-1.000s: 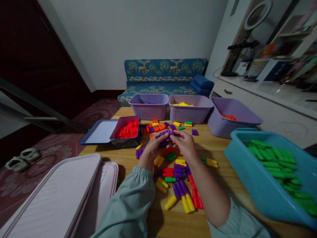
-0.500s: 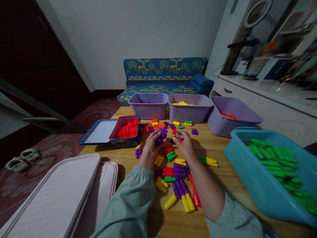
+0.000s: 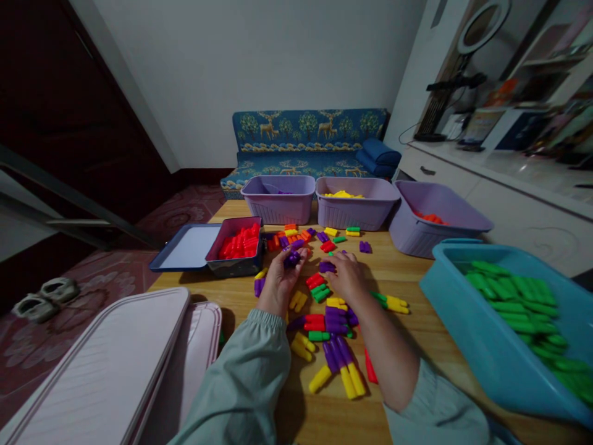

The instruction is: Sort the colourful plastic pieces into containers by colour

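Gathering purple pieces (image 3: 293, 258), seemingly: left hand (image 3: 278, 278) clasping them, right hand (image 3: 346, 275) at another purple block (image 3: 327, 267), grip unclear, likely needing a secure pinch.

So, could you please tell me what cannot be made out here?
Head view, all three:
Purple plastic pieces in left grip: exact count, partly covered by it.
Far-left lilac plastic basket: floor, behind its front wall.
Turquoise plastic tub: right end, cut off by picture edge.

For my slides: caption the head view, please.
Left hand holds purple pieces; right hand touches another purple piece, over a wooden table.
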A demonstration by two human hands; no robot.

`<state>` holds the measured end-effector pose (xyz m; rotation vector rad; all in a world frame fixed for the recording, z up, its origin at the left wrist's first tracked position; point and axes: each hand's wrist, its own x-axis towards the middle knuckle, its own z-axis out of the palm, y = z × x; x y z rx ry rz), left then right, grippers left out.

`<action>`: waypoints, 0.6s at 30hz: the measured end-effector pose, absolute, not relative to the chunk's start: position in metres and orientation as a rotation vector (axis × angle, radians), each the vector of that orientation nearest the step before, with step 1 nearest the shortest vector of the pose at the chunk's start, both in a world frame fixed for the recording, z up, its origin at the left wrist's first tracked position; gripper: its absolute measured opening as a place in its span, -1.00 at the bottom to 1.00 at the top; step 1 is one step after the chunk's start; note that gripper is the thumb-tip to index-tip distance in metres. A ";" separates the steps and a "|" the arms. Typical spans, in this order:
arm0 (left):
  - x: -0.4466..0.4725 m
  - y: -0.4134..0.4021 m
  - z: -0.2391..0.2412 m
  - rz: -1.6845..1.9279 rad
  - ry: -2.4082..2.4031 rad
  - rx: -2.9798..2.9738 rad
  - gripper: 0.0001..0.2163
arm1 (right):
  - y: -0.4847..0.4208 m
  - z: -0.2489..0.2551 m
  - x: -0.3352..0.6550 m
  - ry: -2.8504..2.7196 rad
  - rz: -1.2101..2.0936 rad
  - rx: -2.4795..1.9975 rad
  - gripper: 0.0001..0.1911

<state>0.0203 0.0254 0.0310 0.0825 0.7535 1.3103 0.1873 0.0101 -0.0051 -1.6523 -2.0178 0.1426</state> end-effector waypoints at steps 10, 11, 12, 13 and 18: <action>0.027 0.052 0.073 1.346 0.669 0.085 -0.79 | 0.009 -0.006 0.183 -1.916 0.157 -1.678 -0.67; 0.026 0.062 0.083 1.369 0.665 0.113 -0.80 | 0.009 -0.005 0.183 -1.915 0.167 -1.678 -0.68; 0.026 0.075 0.095 1.397 0.655 0.154 -0.81 | 0.009 -0.005 0.183 -1.919 0.177 -1.681 -0.69; 0.025 0.088 0.107 1.422 0.653 0.196 -0.83 | 0.009 -0.004 0.184 -1.925 0.188 -1.690 -0.69; 0.025 0.153 0.163 1.600 0.767 0.319 -0.80 | 0.010 -0.001 0.185 -1.943 0.260 -1.721 -0.68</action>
